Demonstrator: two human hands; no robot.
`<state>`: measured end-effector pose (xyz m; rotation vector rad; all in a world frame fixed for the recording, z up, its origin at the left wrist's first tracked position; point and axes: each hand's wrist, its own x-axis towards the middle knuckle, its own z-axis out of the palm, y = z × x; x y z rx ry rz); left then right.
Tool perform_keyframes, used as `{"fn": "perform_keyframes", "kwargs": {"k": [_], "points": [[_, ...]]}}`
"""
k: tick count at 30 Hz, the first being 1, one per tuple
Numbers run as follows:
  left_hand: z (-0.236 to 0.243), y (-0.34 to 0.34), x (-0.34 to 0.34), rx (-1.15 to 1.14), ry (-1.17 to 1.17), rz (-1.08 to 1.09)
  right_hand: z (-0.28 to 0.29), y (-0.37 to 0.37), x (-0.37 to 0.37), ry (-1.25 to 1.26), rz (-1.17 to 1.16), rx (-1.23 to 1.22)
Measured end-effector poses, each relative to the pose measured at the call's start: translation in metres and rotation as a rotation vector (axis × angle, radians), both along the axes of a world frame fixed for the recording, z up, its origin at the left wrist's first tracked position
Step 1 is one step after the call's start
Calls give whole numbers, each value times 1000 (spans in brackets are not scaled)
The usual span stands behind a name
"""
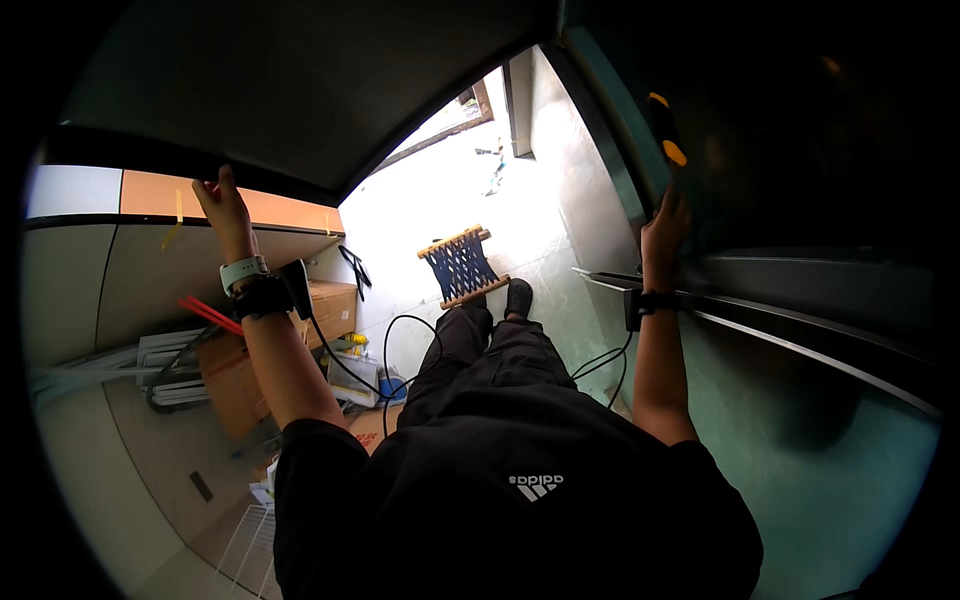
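Note:
My left hand (226, 212) is raised at the lower edge of a large dark panel (250, 90) overhead, its fingers curled at that edge. My right hand (664, 238) is raised beside a dark, greenish smooth panel (820, 440) on the right. Just beyond its fingertips is a slim black thing with yellow-orange ends (674, 153), like a tool handle. Shadow hides how the right fingers meet this thing or the panel. Both wrists carry dark straps with small black boxes and cables; a pale watch band (244, 268) is on the left one.
A low wooden stool (466, 266) with a dark woven seat stands by my feet on a pale, brightly lit floor. Cardboard boxes (335, 306), a white wire rack (245, 555) and other clutter stand at left, below a counter. Metal rails (800, 345) jut out at right.

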<state>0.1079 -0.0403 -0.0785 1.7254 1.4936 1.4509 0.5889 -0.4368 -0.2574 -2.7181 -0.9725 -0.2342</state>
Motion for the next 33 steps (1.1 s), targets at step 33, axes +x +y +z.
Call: {"fn": "perform_keyframes", "kwargs": {"k": [33], "points": [[5, -6, 3, -24, -26, 33, 6, 9, 1, -121, 30, -2]]}}
